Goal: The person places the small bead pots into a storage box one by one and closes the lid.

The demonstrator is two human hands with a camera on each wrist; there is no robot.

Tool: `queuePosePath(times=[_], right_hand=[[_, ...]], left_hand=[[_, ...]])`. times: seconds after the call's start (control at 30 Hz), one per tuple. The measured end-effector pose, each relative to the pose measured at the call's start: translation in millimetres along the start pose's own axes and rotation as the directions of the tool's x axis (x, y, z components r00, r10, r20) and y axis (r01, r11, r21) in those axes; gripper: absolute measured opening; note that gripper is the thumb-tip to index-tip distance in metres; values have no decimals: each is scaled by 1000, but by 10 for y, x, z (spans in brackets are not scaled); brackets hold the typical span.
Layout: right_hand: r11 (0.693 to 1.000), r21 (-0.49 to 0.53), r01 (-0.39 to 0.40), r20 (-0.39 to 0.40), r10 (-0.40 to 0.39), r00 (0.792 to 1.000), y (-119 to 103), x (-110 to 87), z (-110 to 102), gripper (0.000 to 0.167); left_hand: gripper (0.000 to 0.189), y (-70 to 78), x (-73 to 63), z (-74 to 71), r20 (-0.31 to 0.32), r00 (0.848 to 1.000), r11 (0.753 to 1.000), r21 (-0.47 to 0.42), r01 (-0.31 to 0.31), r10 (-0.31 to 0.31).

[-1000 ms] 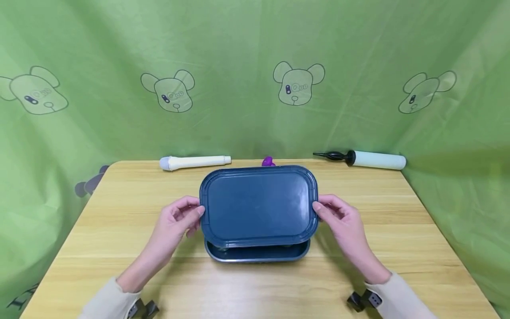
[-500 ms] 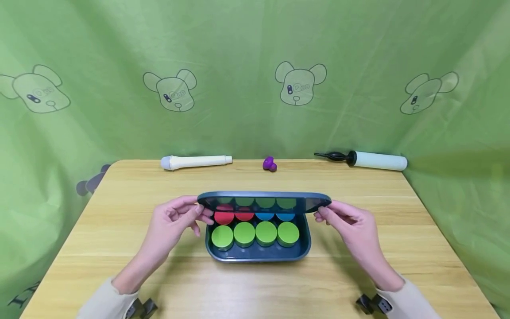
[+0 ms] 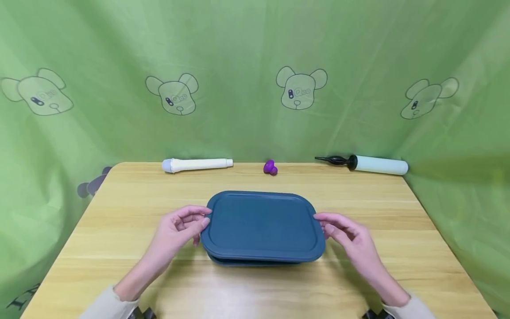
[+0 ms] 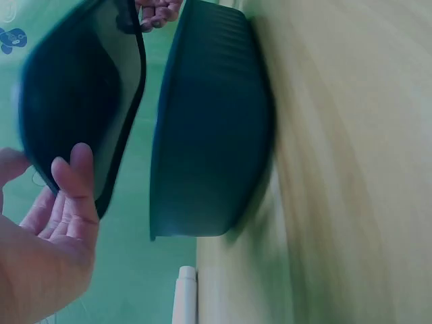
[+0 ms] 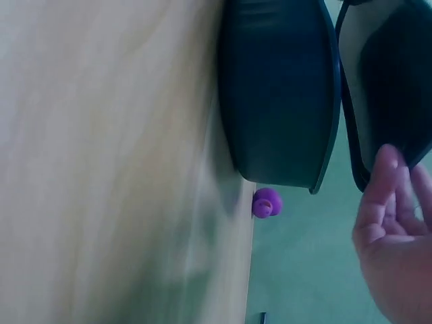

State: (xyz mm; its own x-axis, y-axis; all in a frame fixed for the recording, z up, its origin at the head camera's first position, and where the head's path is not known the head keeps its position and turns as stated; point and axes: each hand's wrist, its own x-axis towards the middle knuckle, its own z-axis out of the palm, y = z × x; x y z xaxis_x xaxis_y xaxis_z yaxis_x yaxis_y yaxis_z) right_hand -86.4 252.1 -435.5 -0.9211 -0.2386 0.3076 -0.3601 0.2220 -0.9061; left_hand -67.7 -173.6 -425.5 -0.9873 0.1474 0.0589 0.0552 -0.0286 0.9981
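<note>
A dark blue rectangular lid with rounded corners hangs over a matching deep box on the table. My left hand holds the lid's left edge between thumb and fingers. At the opposite edge, my right hand holds it the same way. Both wrist views show a gap between the lid and the rim of the box. In the head view only the box's front strip shows below the lid. The inside of the box is hidden.
Along the table's back edge lie a white toy microphone, a small purple knobbed object and a pale blue hand pump with a black nozzle. A green curtain surrounds the wooden table.
The lid has turned from upright, through nearly edge-on, to flatter over the box. Green, red and blue round-topped pieces showed inside half a second ago; the lid now covers them.
</note>
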Motion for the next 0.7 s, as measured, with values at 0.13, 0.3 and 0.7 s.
queuePosePath(times=[0.13,0.3,0.7], right_hand=[[997,-43,-61,13,62,998,20,29,57,32],[990,-123,-70,74,80,994,75,82,136,47],[865,-501,24,146,57,988,144,73,265,60]], left_hand=[[44,-85,8,25,51,999,998,69,5,-8],[52,-198,33,49,69,997,980,195,-32,19],[44,-289,58,156,43,994,865,489,-109,101]])
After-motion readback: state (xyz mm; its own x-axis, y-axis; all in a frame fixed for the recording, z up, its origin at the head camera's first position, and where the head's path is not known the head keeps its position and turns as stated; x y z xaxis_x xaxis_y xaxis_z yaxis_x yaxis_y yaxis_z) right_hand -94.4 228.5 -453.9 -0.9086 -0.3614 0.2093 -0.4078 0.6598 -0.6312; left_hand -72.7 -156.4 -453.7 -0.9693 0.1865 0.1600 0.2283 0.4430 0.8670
